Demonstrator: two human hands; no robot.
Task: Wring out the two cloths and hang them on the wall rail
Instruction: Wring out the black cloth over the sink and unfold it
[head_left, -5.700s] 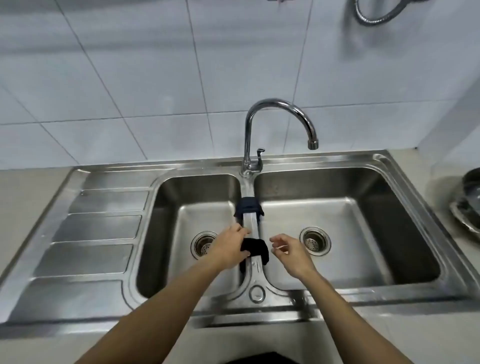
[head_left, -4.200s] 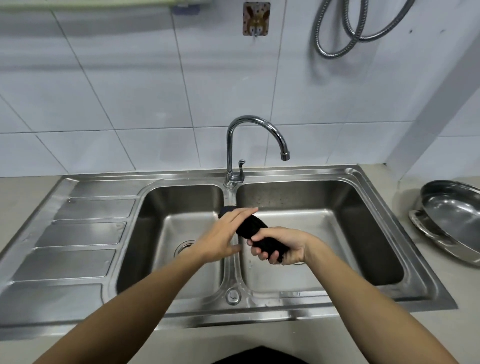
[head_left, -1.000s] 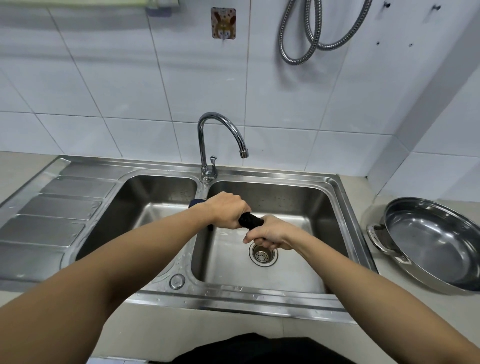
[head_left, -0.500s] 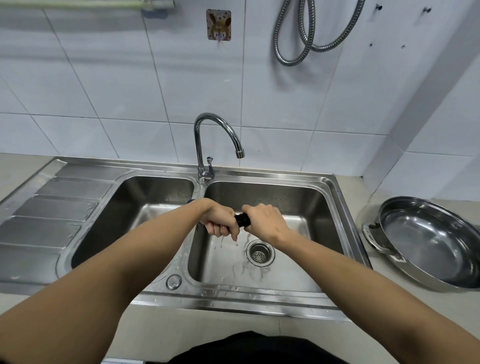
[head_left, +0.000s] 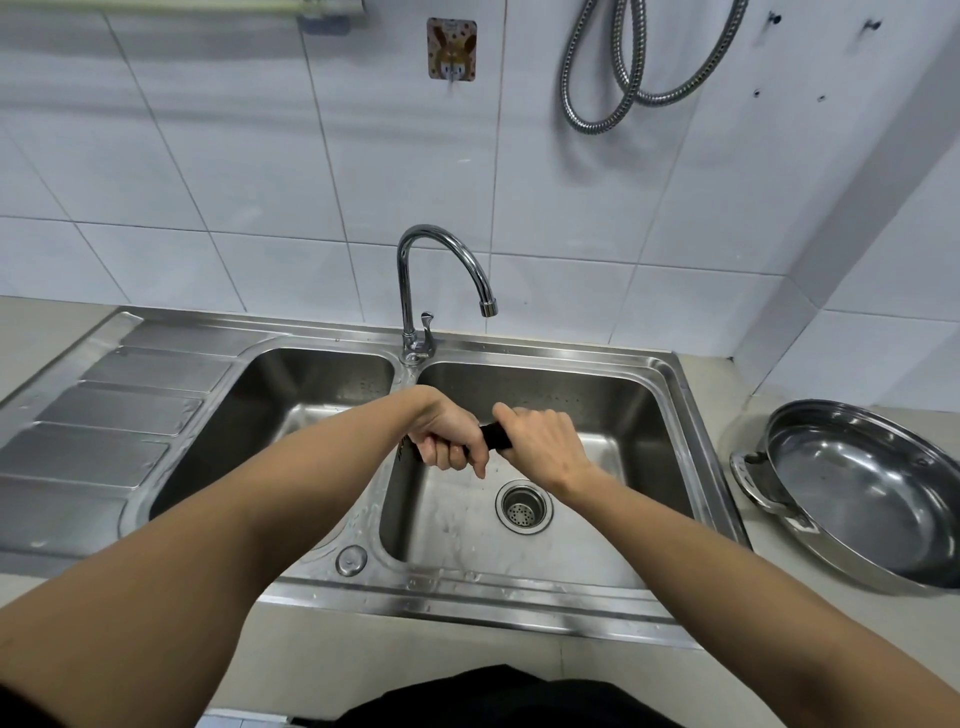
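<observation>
Double sink (head_left: 670, 395), steel, beneath the grip; pan (head_left: 857, 493) on the surface, well right; tap (head_left: 441, 270) behind, spout above; wall rail (head_left: 182, 6) far upper left; left hand (head_left: 447, 431) and right hand (head_left: 540, 441), both clenched round dark cloth (head_left: 494, 436), mostly hidden between them over the right basin.

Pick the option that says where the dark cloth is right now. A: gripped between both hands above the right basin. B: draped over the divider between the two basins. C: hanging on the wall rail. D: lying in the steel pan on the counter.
A: the left hand and the right hand both grip the twisted dark cloth above the right basin, near its drain.
</observation>
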